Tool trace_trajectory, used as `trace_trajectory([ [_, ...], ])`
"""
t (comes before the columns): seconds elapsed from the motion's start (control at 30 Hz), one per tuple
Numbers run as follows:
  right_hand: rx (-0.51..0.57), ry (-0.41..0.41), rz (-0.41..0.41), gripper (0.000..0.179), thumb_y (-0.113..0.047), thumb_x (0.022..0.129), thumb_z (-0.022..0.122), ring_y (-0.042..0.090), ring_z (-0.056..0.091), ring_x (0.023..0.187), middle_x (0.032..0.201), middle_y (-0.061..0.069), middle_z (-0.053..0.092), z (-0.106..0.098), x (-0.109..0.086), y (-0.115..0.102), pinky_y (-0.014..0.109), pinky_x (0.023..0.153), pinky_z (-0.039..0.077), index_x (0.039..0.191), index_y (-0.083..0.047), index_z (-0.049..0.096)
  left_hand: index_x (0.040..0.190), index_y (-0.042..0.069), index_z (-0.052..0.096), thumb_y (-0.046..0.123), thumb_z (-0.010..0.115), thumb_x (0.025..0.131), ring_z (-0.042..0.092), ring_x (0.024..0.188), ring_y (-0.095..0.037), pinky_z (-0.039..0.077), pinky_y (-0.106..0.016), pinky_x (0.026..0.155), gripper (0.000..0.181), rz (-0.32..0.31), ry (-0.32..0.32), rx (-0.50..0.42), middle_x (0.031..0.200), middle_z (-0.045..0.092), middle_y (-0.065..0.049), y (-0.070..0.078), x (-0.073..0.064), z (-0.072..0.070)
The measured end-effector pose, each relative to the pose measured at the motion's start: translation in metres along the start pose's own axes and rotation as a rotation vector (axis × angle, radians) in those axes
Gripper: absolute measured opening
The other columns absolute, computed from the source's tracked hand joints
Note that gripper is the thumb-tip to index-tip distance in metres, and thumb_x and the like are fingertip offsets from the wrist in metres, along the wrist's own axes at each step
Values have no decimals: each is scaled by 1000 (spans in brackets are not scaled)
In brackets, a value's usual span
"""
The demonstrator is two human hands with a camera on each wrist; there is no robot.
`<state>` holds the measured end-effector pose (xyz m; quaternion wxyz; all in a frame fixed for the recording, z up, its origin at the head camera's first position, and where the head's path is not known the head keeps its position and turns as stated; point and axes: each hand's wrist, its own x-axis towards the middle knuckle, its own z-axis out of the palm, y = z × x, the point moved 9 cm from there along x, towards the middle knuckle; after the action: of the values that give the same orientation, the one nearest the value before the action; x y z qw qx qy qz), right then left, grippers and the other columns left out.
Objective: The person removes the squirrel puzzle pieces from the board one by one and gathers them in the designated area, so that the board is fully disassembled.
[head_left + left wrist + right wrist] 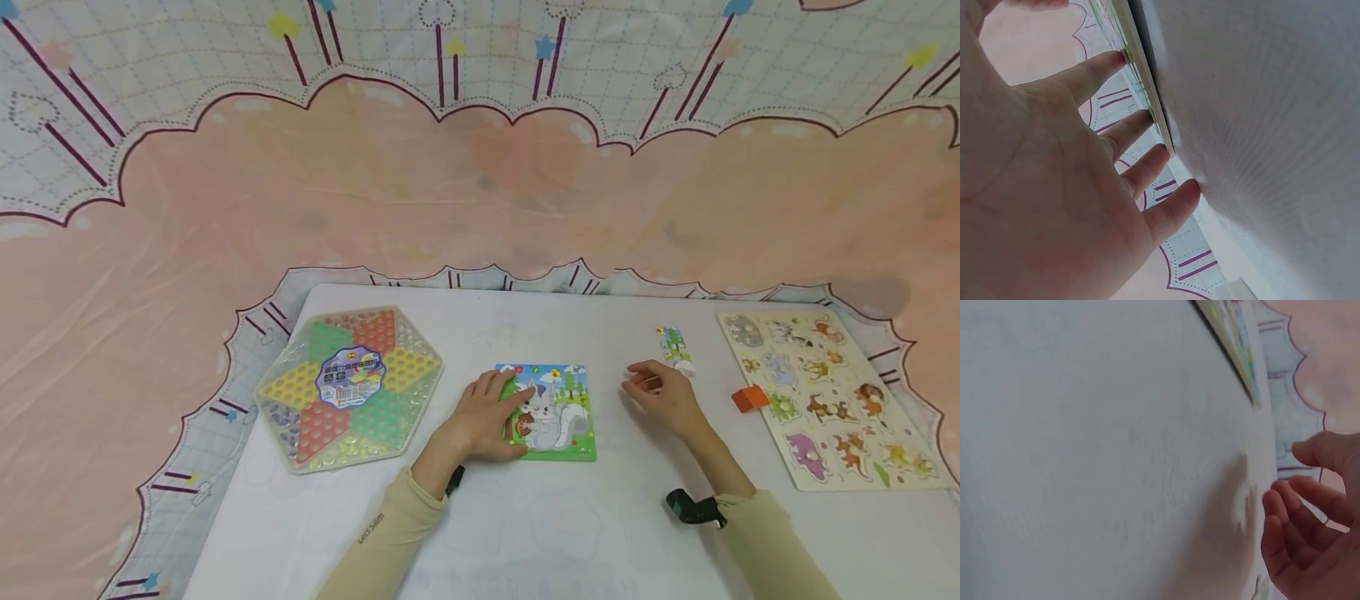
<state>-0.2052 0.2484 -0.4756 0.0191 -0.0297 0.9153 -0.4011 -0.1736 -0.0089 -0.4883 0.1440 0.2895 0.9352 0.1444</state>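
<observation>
A square squirrel jigsaw puzzle [573, 437] lies flat on the white table in the head view. My left hand [480, 421] rests on its left side with fingers spread; in the left wrist view the fingertips touch the puzzle's edge [1147, 81]. My right hand [663, 400] is held over the table to the right of the puzzle, its fingers loosely bent and nothing in them. Just beyond it lie a few small picture pieces [672, 338], partly hidden by that hand. The right wrist view shows the puzzle's corner [1235, 350] apart from the fingers.
A hexagonal Chinese checkers board [405, 417] in clear wrapping lies at the left. On the right is a wooden animal peg board [832, 392], with an orange block [750, 399] against its left edge. Patterned cloth [480, 192] hangs behind the table [555, 533].
</observation>
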Motion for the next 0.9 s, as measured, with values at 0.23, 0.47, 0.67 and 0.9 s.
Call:
trace_trajectory([
  [0.23, 2, -115, -108, 28, -9, 89, 72, 20, 62, 83, 93, 7, 66, 26, -7, -25, 25, 73, 52, 113, 3, 66, 152, 25, 41, 49, 71, 82, 18, 144, -37, 25, -54, 113, 80, 2, 0, 5, 159, 22, -12, 0, 0, 1],
  [0.47, 7, -156, -161, 28, -6, 87, 73, 18, 61, 83, 92, 5, 65, 43, -15, -40, 28, 73, 53, 112, 4, 66, 152, 25, 40, 49, 70, 82, 17, 145, -37, 24, -54, 113, 80, 0, -9, -4, 160, 21, -13, 0, 0, 0],
  [0.67, 19, -200, -214, 24, -5, 84, 76, 20, 61, 83, 94, 6, 64, 54, -22, -52, 29, 73, 53, 106, 1, 70, 152, 25, 41, 49, 70, 82, 18, 145, -37, 24, -54, 113, 79, 3, -12, -3, 160, 21, -13, 0, 0, 1],
  [0.9, -69, -267, -231, 30, -14, 81, 81, 17, 54, 83, 92, 2, 58, 65, -27, -59, 28, 71, 49, 106, -2, 72, 151, 24, 41, 48, 71, 82, 18, 145, -37, 24, -54, 113, 79, 0, -10, -11, 159, 21, -13, 0, 1, 0],
])
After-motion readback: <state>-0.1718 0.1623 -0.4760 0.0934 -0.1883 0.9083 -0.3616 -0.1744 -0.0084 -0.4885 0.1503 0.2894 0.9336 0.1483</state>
